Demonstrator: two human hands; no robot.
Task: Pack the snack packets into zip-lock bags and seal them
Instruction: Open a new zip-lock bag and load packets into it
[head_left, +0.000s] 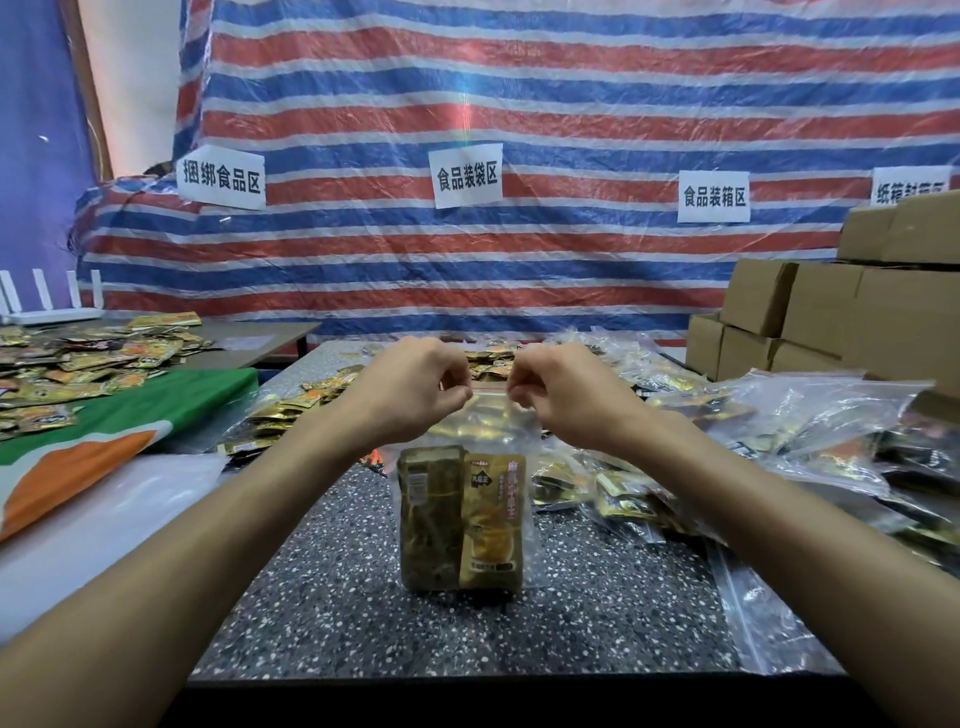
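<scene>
A clear zip-lock bag (488, 415) stands upright on the speckled dark table (332, 597), its bottom resting on the surface. Inside it sit a green snack packet (428, 525) and a gold snack packet (493, 525), side by side. My left hand (415, 387) pinches the bag's top strip at its left end. My right hand (563, 392) pinches the same strip at its right end. The red zip line runs between my fingers.
Loose gold and black snack packets (306, 405) lie behind my hands and on the left table (78, 364). Filled zip-lock bags (779, 441) pile up on the right. An empty zip-lock bag (763, 618) lies at the near right. Cardboard boxes (831, 312) stack at the far right.
</scene>
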